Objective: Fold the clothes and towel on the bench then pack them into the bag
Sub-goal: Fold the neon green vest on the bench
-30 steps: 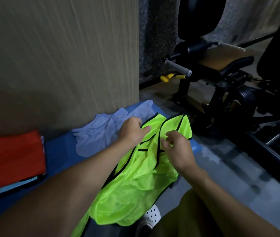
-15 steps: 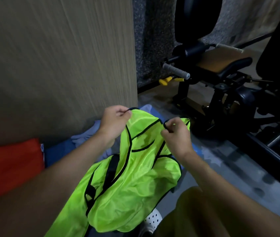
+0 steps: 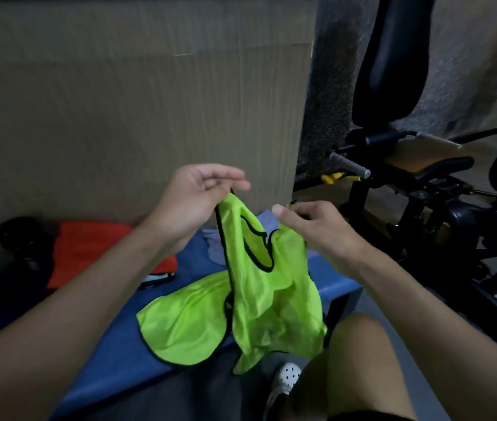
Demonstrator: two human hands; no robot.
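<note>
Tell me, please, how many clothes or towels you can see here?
3: the green vest held by left hand and right hand, the orange cloth left on the bench, the pale towel behind the vest. A strip under the orange cloth may be another.

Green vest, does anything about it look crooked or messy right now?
Yes. The green vest hangs twisted and bunched between the left hand and right hand, which pinch its straps; one flap trails on the blue bench and its hem droops past the front edge. Behind it the pale towel lies crumpled.
</note>
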